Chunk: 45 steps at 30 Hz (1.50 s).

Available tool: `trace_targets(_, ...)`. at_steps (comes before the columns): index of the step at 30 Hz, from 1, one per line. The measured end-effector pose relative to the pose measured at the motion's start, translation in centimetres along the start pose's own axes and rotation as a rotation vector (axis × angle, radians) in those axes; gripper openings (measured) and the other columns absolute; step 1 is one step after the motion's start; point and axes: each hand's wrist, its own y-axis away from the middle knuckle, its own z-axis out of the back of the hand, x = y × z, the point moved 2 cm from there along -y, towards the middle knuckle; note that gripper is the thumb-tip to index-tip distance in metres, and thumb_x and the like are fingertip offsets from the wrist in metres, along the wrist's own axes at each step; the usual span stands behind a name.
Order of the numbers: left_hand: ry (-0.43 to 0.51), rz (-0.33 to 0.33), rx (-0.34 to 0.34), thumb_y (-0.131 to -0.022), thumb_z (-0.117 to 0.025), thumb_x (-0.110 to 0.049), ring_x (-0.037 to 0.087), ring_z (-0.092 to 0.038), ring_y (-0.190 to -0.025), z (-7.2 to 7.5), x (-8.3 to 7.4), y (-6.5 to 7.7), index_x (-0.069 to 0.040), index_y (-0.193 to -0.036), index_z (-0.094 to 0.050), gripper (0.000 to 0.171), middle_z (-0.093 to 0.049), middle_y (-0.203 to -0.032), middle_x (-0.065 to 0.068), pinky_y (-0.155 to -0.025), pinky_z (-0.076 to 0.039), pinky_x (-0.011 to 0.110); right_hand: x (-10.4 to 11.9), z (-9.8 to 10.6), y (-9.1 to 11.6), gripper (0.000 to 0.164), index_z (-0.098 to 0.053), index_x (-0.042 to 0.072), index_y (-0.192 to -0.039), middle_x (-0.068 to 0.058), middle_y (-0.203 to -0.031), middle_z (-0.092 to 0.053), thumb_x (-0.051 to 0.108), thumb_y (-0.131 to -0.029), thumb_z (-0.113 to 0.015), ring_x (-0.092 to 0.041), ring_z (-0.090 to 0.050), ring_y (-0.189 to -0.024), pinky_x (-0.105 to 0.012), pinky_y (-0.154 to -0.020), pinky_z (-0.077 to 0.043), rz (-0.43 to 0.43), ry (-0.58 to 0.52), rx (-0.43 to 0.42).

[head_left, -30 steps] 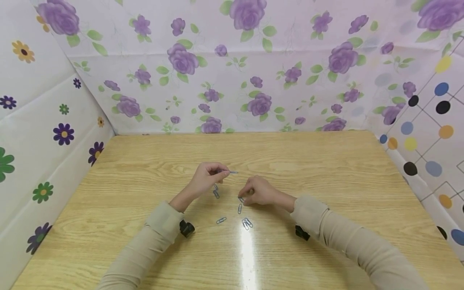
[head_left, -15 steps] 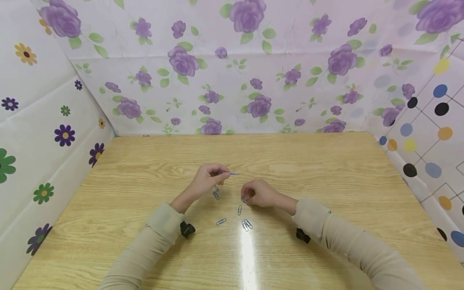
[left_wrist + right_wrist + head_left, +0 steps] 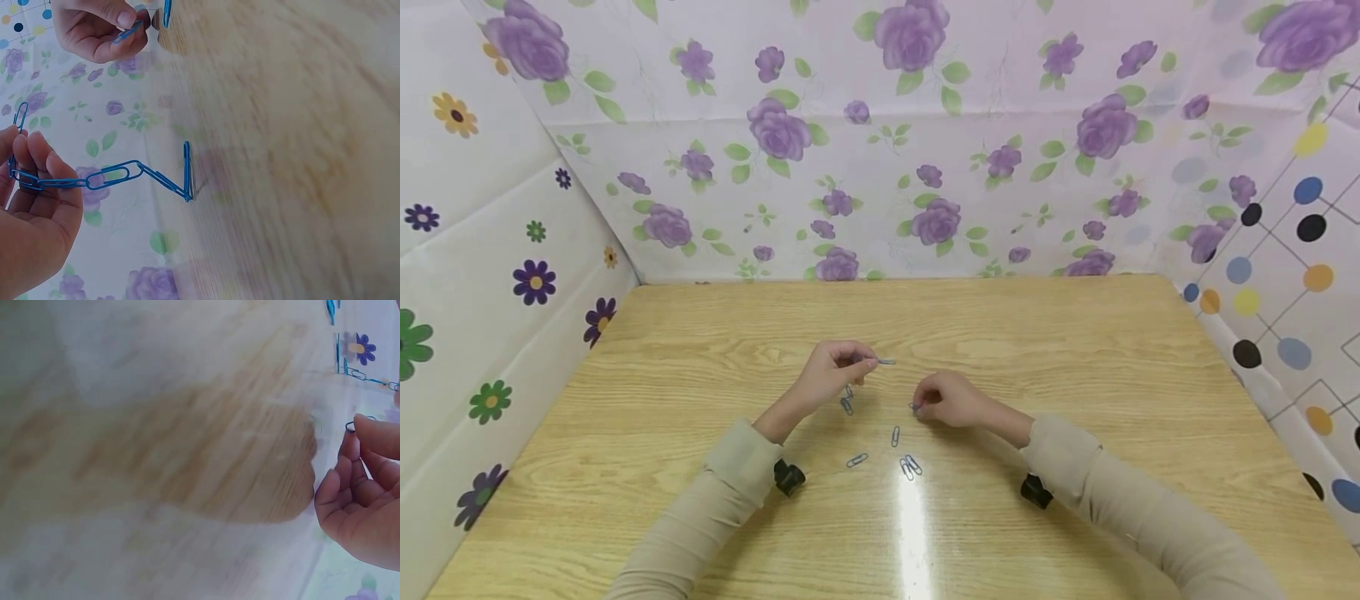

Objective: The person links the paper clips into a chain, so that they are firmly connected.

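My left hand pinches one end of a chain of linked blue paper clips. One clip of it sticks out past the fingertips to the right. The rest of the chain hangs from the fingers, its lower end on the wooden table. A short way to the right, my right hand pinches a single blue paper clip between thumb and forefinger, low over the table. The fingers cover most of that clip. The two hands are apart.
On the table nearer the body lie loose clips: one paper clip alone, another clip to its left, and an overlapping pair of clips. Flowered sheets stand behind and at the sides.
My right hand has lifted a paper clip from the table and drawn back a little to the right with it. My left hand stays almost still with the chain.
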Motion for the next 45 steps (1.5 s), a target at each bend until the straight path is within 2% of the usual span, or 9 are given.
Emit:
trace_targets(4,-0.005,0.007,-0.001,-0.088,-0.057,0.000,0.021,-0.053,-0.061,0.0,0.6,-0.1,0.014,-0.094,-0.061,0.016,-0.056,-0.073,0.017,-0.056,-0.047,0.024,0.0,0.2,0.4,0.005,-0.063,0.005,-0.080,0.003,-0.074,-0.058,0.008,-0.083,-0.065,-0.009,-0.051,-0.068,-0.025,-0.064,-0.044,-0.027,-0.031,-0.007)
trace_targets(9,-0.004,0.006,0.001,-0.088,-0.058,-0.002,0.024,-0.053,-0.062,0.1,2.5,-0.7,0.013,-0.096,-0.062,0.017,-0.057,-0.072,0.007,-0.058,-0.049,0.039,0.3,0.6,0.8,0.005,-0.063,0.003,-0.087,-0.001,-0.074,-0.060,0.008,-0.086,-0.062,-0.011,-0.050,-0.063,-0.025,-0.058,-0.044,-0.032,-0.087,0.002)
trace_targets(15,-0.014,-0.011,-0.002,-0.088,-0.059,-0.006,0.019,-0.053,-0.061,0.2,2.8,-0.6,0.010,-0.095,-0.063,0.018,-0.057,-0.071,0.005,-0.060,-0.047,0.047,0.4,1.2,1.3,0.011,-0.060,0.004,-0.096,-0.007,-0.069,-0.062,0.001,-0.085,-0.059,-0.011,-0.050,-0.056,-0.024,-0.053,-0.041,0.000,-0.141,-0.036)
trace_targets(21,-0.013,-0.037,0.004,-0.088,-0.059,-0.006,0.021,-0.053,-0.061,0.2,2.7,-0.5,0.012,-0.095,-0.062,0.019,-0.057,-0.074,0.017,-0.061,-0.047,0.049,0.6,1.5,1.6,0.009,-0.064,-0.002,-0.091,-0.011,-0.079,-0.064,-0.001,-0.086,-0.056,-0.012,-0.055,-0.066,-0.023,-0.056,-0.045,0.048,-0.185,-0.068)
trace_targets(24,-0.017,-0.025,-0.001,-0.088,-0.059,-0.007,0.023,-0.053,-0.062,0.2,2.8,-0.5,0.010,-0.095,-0.063,0.018,-0.057,-0.074,0.014,-0.062,-0.047,0.049,0.6,1.7,1.7,0.011,-0.065,-0.002,-0.092,-0.010,-0.082,-0.064,0.000,-0.086,-0.058,-0.013,-0.056,-0.069,-0.024,-0.060,-0.046,0.046,-0.182,-0.062)
trace_targets(28,-0.023,-0.005,-0.002,-0.088,-0.059,-0.007,0.030,-0.053,-0.064,0.2,2.7,-0.6,0.010,-0.095,-0.064,0.018,-0.057,-0.072,0.005,-0.062,-0.048,0.046,0.6,1.8,1.9,0.012,-0.066,-0.002,-0.093,-0.006,-0.082,-0.065,0.001,-0.083,-0.062,-0.013,-0.058,-0.071,-0.025,-0.063,-0.048,0.028,-0.199,-0.045)
trace_targets(33,-0.008,-0.001,0.007,-0.088,-0.058,-0.001,0.041,-0.051,-0.066,0.0,2.3,-0.5,0.012,-0.094,-0.063,0.015,-0.057,-0.071,0.004,-0.058,-0.048,0.032,0.9,2.1,2.2,0.013,-0.066,-0.004,-0.094,-0.010,-0.085,-0.067,0.004,-0.086,-0.060,-0.019,-0.061,-0.073,-0.029,-0.063,-0.050,0.021,-0.215,-0.044)
trace_targets(39,-0.018,-0.012,0.012,-0.087,-0.057,0.001,0.030,-0.053,-0.064,-0.3,0.1,0.3,0.012,-0.092,-0.062,0.013,-0.057,-0.072,0.003,-0.057,-0.046,0.022,1.2,2.4,2.2,0.015,-0.068,-0.005,-0.093,-0.012,-0.085,-0.067,0.007,-0.087,-0.060,-0.031,-0.061,-0.074,-0.027,-0.061,-0.050,0.056,-0.214,-0.060)
trace_targets(45,-0.020,-0.030,0.021,-0.088,-0.056,0.001,0.023,-0.053,-0.061,-0.3,-0.4,0.5,0.010,-0.092,-0.064,0.012,-0.058,-0.072,0.004,-0.056,-0.046,0.022,1.2,2.8,2.2,0.014,-0.070,-0.003,-0.091,-0.006,-0.085,-0.068,0.008,-0.086,-0.062,-0.020,-0.061,-0.069,-0.023,-0.058,-0.048,0.055,-0.140,-0.113)
